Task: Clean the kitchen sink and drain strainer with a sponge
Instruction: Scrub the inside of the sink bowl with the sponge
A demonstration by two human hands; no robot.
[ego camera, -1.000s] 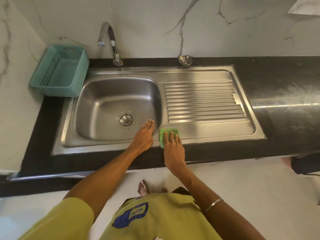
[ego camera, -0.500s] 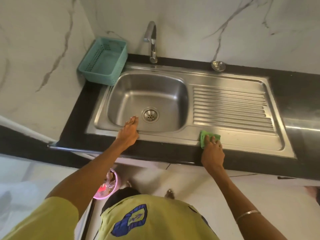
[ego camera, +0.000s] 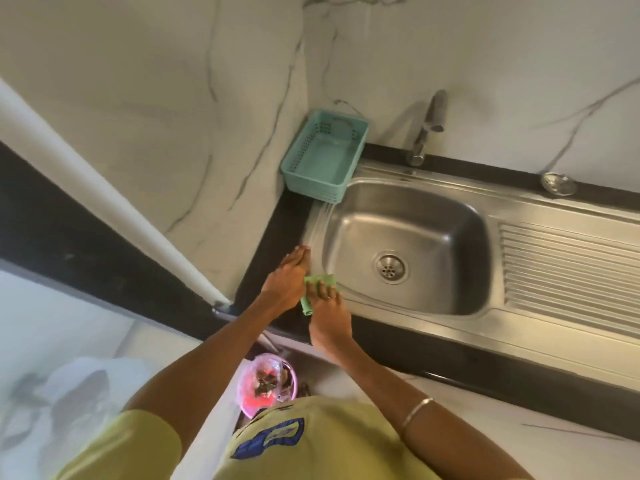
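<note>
While the left hand (ego camera: 285, 278) rests flat on the near-left sink (ego camera: 408, 244) rim, the right hand (ego camera: 327, 315), fingers pressed on the sponge (ego camera: 320, 282), has swept left from the drainboard side to lower-centre frame beside it. Front rim likely wiped; basin and drain strainer (ego camera: 390, 269) remain.

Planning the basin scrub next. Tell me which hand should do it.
Right. The right hand already presses the sponge on the sink rim beside the basin. The left hand lies flat on the rim's left corner, holding nothing.
</note>
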